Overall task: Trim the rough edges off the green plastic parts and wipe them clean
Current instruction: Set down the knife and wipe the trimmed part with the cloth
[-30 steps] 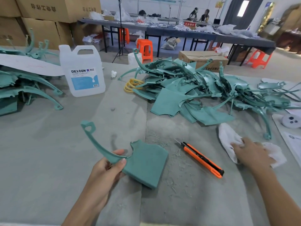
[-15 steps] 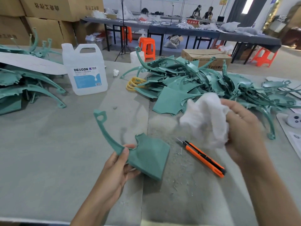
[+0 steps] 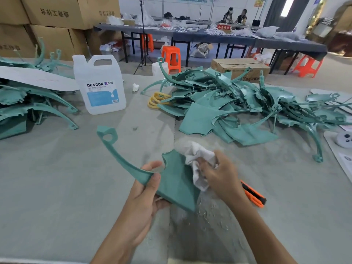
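I have the left hand (image 3: 144, 191) gripping the green plastic part (image 3: 177, 180) just above the table (image 3: 57, 187), thumb on top, fingers (image 3: 152, 165) curled round where the curved arm meets the flat panel. The right hand (image 3: 221, 176) has its fingers bunched on a white cloth (image 3: 198, 159), pressed against the panel's far edge. An orange utility knife (image 3: 253, 195) lies on the table just beside my right wrist, partly hidden. Shavings (image 3: 209, 216) litter the table beneath. A pile of green parts (image 3: 228, 103) sits beyond, a white jug (image 3: 99, 86) to its left.
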{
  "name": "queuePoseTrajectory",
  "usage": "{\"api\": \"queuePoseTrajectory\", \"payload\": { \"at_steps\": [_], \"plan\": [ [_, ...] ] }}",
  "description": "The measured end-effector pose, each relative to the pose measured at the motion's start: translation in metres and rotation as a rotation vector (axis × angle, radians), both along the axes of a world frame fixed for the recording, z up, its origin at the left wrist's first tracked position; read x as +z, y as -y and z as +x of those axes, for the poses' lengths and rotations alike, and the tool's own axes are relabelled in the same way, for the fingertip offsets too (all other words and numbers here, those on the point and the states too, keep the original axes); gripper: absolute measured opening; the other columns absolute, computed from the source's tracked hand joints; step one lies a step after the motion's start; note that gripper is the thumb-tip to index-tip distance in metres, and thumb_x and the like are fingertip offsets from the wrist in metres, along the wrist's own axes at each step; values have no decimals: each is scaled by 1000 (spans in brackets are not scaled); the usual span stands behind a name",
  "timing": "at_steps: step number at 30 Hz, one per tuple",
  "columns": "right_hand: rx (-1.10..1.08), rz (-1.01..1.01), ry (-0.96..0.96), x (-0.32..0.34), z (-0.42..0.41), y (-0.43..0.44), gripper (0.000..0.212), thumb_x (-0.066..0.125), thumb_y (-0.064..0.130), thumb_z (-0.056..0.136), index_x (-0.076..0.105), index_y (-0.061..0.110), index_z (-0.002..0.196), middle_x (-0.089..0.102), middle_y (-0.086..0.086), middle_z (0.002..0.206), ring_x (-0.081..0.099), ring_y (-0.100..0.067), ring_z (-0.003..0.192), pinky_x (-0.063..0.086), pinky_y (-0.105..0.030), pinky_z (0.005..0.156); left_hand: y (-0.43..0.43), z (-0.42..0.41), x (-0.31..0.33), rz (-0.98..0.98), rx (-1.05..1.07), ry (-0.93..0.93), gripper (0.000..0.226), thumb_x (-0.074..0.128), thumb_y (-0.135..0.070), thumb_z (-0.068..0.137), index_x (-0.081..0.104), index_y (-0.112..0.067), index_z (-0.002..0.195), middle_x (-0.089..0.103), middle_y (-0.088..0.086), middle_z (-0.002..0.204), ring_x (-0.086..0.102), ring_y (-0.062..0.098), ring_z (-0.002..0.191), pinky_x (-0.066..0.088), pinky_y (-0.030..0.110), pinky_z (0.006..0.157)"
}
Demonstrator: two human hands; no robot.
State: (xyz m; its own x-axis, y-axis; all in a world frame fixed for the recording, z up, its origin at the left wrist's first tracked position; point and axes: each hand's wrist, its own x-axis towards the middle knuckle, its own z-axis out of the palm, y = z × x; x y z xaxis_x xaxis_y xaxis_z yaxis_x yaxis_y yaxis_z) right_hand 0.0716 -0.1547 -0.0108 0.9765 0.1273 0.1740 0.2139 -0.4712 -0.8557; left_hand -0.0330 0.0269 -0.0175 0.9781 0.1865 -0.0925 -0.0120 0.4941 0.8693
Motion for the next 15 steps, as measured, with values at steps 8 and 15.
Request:
{"api": "queuePoseTrajectory", "payload": {
  "at_steps": [8,15],
  "plan": [
    [9,447,247,53,-13,1,30,69,19,83,57,40,100,65,14,91,64,-6,71,55,-26,54,0,3,15,-42,-59,-3,40,48,-28,97,57,-26,136,68,8,130,66,28,116,59,39,88],
    [171,-248,376,-3,-28,-40,32,47,35,104,52,26,134,51,0,130,45,-20,117,31,-28,92,24,2,19,-114,-77,41,46,46,-37,100,50,-24,144,69,1,129,67,23,117,60,38,84]
  ]
}}
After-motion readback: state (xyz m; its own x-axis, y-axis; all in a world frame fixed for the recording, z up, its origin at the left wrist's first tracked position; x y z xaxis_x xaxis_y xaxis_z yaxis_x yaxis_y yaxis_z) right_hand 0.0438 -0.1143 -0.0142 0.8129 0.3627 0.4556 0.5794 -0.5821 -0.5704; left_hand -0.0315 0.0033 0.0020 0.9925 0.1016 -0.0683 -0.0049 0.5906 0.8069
